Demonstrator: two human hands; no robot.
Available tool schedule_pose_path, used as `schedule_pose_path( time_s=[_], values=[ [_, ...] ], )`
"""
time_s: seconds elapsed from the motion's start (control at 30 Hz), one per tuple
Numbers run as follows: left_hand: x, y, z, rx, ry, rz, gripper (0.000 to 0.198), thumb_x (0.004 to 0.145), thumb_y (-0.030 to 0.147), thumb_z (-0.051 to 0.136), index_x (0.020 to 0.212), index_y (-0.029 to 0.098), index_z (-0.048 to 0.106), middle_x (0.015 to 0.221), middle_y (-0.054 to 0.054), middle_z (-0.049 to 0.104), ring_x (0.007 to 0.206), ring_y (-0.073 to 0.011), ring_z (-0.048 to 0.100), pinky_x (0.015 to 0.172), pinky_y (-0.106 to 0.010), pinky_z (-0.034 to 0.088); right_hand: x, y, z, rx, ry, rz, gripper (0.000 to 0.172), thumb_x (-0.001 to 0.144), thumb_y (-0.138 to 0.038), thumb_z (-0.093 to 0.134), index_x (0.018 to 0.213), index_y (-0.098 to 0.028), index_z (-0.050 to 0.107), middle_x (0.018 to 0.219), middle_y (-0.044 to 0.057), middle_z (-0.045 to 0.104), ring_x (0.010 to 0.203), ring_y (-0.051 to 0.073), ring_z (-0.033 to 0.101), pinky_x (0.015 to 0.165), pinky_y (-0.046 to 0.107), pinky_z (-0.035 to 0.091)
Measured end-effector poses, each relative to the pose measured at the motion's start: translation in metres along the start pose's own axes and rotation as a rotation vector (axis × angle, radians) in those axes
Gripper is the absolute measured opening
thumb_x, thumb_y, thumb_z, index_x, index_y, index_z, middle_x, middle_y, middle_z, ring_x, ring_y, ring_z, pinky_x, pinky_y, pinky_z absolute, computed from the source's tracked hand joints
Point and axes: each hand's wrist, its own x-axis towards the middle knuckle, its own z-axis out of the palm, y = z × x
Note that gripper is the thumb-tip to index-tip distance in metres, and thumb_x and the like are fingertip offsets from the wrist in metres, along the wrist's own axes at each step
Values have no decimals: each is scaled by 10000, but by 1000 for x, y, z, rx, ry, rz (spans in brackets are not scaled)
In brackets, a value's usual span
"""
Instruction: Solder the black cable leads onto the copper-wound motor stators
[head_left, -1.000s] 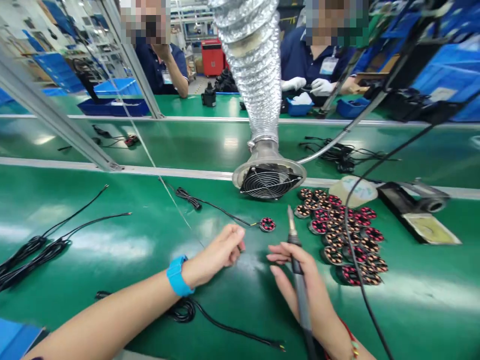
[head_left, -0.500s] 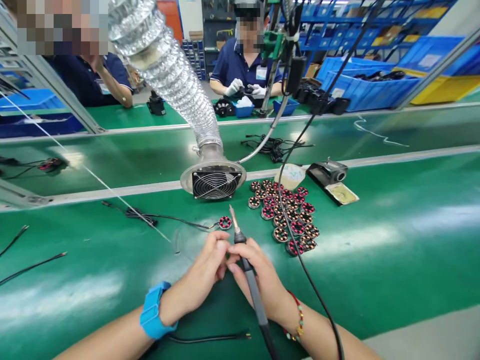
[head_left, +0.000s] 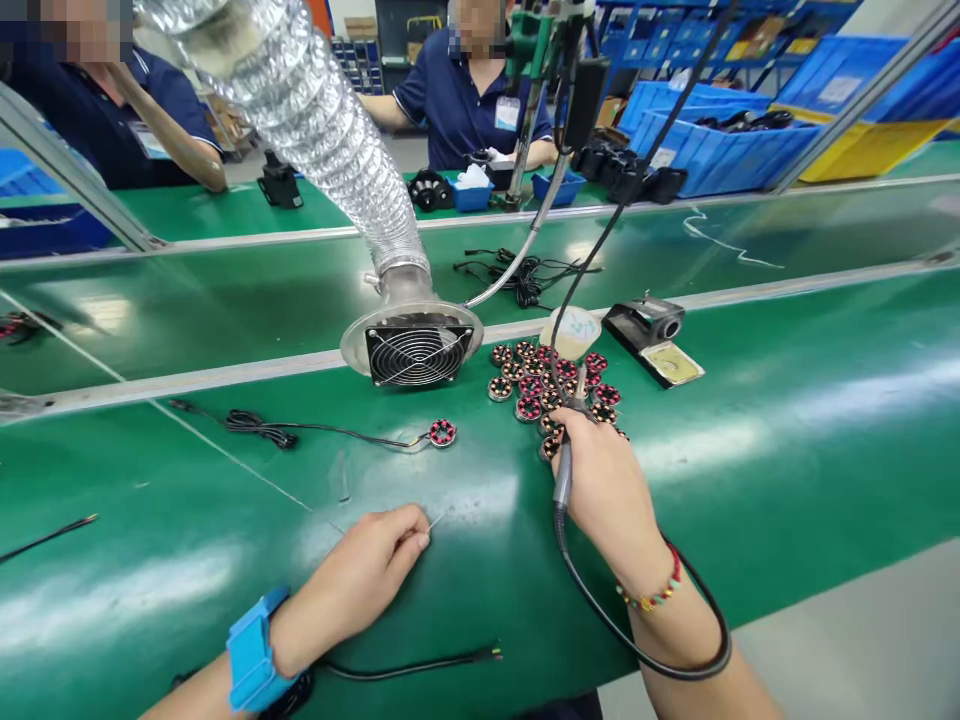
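Note:
My left hand (head_left: 375,560) is closed, pinching the end of a thin solder wire (head_left: 232,458) low above the green bench. In my right hand (head_left: 611,490) is a soldering iron (head_left: 563,475), its tip pointing up and away over the cluster of round red and copper coil parts (head_left: 529,408). That hand covers some of the coils. One red coil (head_left: 442,432) sits apart, left of the cluster, with a black cable (head_left: 337,432) running from it.
A fan hood (head_left: 418,352) on a silver duct stands at the middle. The iron stand (head_left: 652,328) with a yellow sponge is at right. A stripped cable (head_left: 420,666) lies near the front edge. Two people (head_left: 480,100) sit across the bench.
My hands have moved apart: the right one went right with the iron, over the coils, and the left drew back down and left. The view has shifted slightly.

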Motion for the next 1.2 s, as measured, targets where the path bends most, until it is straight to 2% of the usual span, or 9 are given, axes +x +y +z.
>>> schedule_pose_path(
  time_s=[0.17, 0.33, 0.47, 0.57, 0.67, 0.77, 0.87, 0.97, 1.2],
  values=[
    [1, -4, 1, -252, 50, -41, 134, 901, 252, 362, 925, 210, 487, 669, 35, 542, 585, -133, 527, 601, -251, 388, -5, -15, 4, -42, -51, -81, 254, 852, -108, 462, 1076, -133, 579, 750, 84, 653, 730, 273, 546, 632, 363, 366],
    [3, -12, 3, -372, 144, -43, 86, 906, 246, 362, 860, 211, 425, 684, 30, 535, 668, -141, 528, 667, -269, 412, -12, -49, 8, 247, -96, -292, 249, 831, -60, 458, 1017, -175, 577, 791, 52, 640, 764, 229, 541, 667, 340, 386],
    [5, -16, 2, -389, 190, -35, 92, 900, 270, 399, 871, 204, 456, 746, 22, 502, 702, -138, 489, 660, -264, 404, -16, -61, 3, 399, 25, -433, 234, 869, -80, 455, 1052, -191, 550, 859, 57, 660, 855, 218, 587, 731, 342, 431],
    [5, -16, -1, -379, 202, -21, 177, 921, 321, 387, 860, 196, 496, 752, 16, 522, 709, -139, 488, 657, -263, 395, -15, -57, -3, 386, 127, -408, 261, 879, -94, 479, 1098, -224, 537, 976, 61, 693, 915, 223, 622, 754, 359, 448],
    [5, -15, -3, -368, 212, -4, 294, 941, 386, 348, 829, 188, 534, 714, 20, 522, 674, -133, 482, 638, -260, 385, -13, -54, -3, 342, 164, -349, 259, 894, -113, 482, 1126, -214, 539, 926, 67, 703, 826, 217, 635, 703, 348, 463],
    [5, -16, -3, -419, 188, -37, 297, 935, 385, 354, 855, 183, 557, 635, 35, 500, 594, -123, 475, 581, -251, 370, -13, -56, 6, 335, 40, -332, 232, 885, -141, 501, 1111, -180, 535, 953, 97, 696, 819, 238, 621, 680, 368, 483],
    [6, -17, -2, -410, 205, -42, 229, 909, 331, 398, 884, 184, 572, 665, 31, 534, 604, -124, 484, 585, -251, 378, -15, -58, 16, 451, -172, -369, 368, 825, -51, 453, 1174, -164, 483, 1197, 137, 626, 957, 247, 592, 778, 408, 512],
    [6, -16, -2, -356, 245, -4, 184, 893, 290, 422, 864, 187, 571, 744, 16, 565, 667, -132, 501, 631, -258, 396, -18, -58, 21, 557, -287, -419, 479, 810, 10, 405, 1251, -177, 418, 1328, 128, 542, 998, 219, 563, 841, 403, 514],
    [5, -9, -5, -121, 201, 0, 334, 944, 355, 364, 702, 179, 514, 749, -12, 551, 731, -160, 524, 704, -300, 388, -23, -68, 24, 425, -210, -457, 284, 899, -200, 546, 1172, -154, 481, 927, 97, 615, 795, 245, 535, 691, 405, 509]
  ],
)
